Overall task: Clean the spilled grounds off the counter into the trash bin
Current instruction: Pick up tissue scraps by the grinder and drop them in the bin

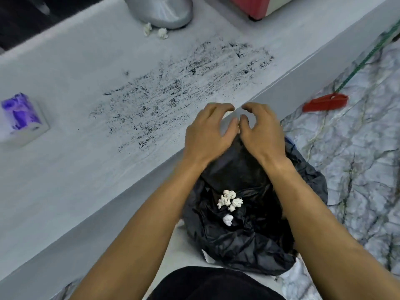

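Dark grounds [179, 92] lie smeared in streaks across the pale grey counter [65, 174]. Below the counter's front edge stands the trash bin lined with a black bag [249, 239]; several crumpled white tissue balls [229, 200] rest inside it. My left hand [207, 131] and my right hand [262, 131] hover side by side over the bin's far rim at the counter edge. Both have fingers curled and apart, thumbs nearly touching, and nothing shows in either.
A purple-and-white tissue pack [21, 118] sits at the counter's left. Two crumpled tissues [154, 31] lie by a silver appliance base [160, 11] at the back. A red dustpan-like tool [324, 101] with a green rope lies on the marble floor [350, 152].
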Tool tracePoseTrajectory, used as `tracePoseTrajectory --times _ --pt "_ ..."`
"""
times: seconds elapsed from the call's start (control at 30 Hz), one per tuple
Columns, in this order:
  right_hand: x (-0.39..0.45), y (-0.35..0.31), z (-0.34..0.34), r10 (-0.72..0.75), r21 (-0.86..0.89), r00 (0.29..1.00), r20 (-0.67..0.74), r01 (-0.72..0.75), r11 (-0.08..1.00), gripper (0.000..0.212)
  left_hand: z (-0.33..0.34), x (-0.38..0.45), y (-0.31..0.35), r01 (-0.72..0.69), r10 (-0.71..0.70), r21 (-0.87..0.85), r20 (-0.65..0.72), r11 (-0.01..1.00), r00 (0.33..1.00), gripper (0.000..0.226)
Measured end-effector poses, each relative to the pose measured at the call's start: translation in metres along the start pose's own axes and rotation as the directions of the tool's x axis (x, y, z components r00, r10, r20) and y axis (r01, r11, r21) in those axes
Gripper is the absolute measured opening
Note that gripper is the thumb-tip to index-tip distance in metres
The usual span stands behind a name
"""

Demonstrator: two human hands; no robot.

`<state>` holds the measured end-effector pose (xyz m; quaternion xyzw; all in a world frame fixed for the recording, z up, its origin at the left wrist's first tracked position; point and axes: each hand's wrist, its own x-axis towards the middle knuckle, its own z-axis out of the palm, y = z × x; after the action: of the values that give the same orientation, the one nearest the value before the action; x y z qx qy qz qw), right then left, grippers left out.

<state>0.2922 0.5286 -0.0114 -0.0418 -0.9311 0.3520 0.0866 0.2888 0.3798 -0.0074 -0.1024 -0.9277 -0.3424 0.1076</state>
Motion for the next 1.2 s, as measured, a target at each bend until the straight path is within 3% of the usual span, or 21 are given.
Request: tracePoseTrajectory --times 0.13,0.3,0.63,0.73,0.93,1.2 --pt "0.062 -0.059 0.008 -0.117 -0.025 0.992 -0.055 0.116 0.993 0.032 -0.058 0.079 -0.035 -0.014 0.022 0.07 -0.117 0.997 0.993 0.032" --pt "0.133 -0.123 0.043 -0.219 -0.026 0.974 -0.057 0.218 0.976 0.032 -0.113 0.164 -0.108 0.047 -0.016 0.211 -0.148 0.976 0.989 0.032" --pt "0.26 -0.165 0.175 -0.194 -0.283 0.976 0.097 0.214 0.935 0.037 -0.102 0.296 -0.239 -0.04 0.013 0.32 0.084 0.947 0.996 0.029" --pt "0.276 -0.167 0.205 -0.119 -0.387 0.986 0.117 0.156 0.909 0.039 -0.089 0.308 -0.258 -0.104 0.06 0.304 0.151 0.947 0.987 0.023" --pt "0.28 -0.174 0.233 -0.062 -0.49 0.998 0.012 0.059 0.869 0.026 -0.083 0.31 -0.278 -0.197 0.17 0.304 0.11 0.932 0.979 0.018" --pt "0.278 -0.189 0.229 -0.135 -0.602 0.986 0.097 0.166 0.781 0.031 -0.092 0.309 -0.282 -0.103 0.044 0.308 0.192 0.946 0.98 0.027"
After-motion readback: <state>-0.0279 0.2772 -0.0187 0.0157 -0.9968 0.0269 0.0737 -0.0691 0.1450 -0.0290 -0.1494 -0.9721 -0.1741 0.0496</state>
